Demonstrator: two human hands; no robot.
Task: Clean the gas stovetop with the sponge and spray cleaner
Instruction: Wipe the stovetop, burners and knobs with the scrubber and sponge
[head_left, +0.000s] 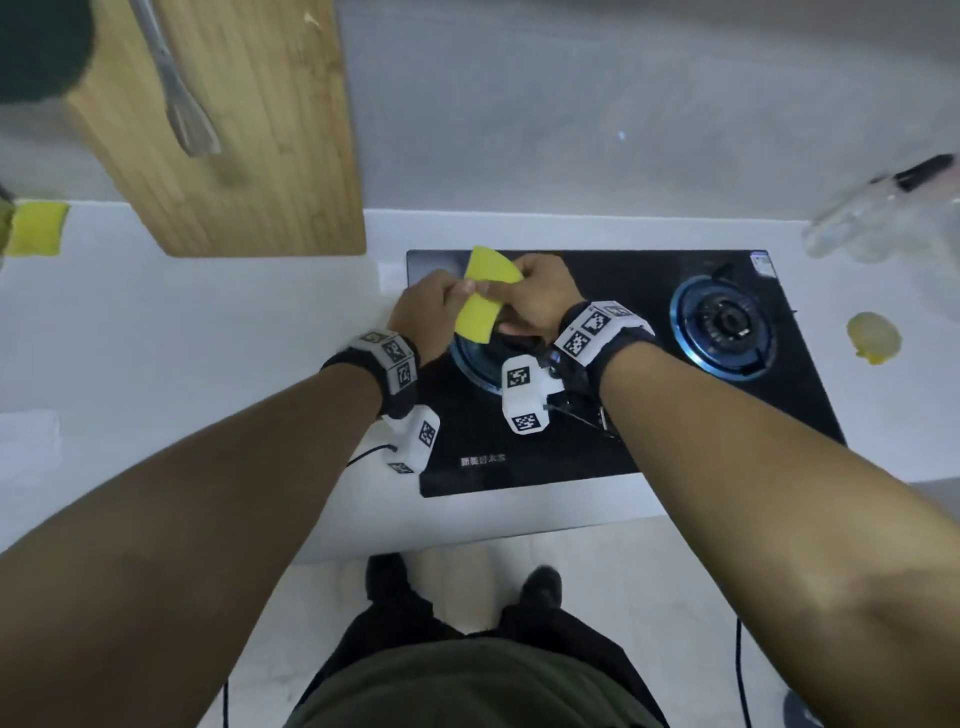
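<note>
A yellow sponge (485, 296) is pinched between both hands above the stovetop's (649, 441) left burner (475, 366), its long axis running away from the body. It is gripped by the left hand (428, 312) and right hand (540, 301), seemingly bent between them; the spray cleaner (883, 218) lies far right, blurred.

Dim, flat indoor light you work under, soft shadows, faint glare on the stovetop (649, 280), wide-angle bending at the edges, spray bottle (883, 218) and tongs (176, 98) blurred.
</note>
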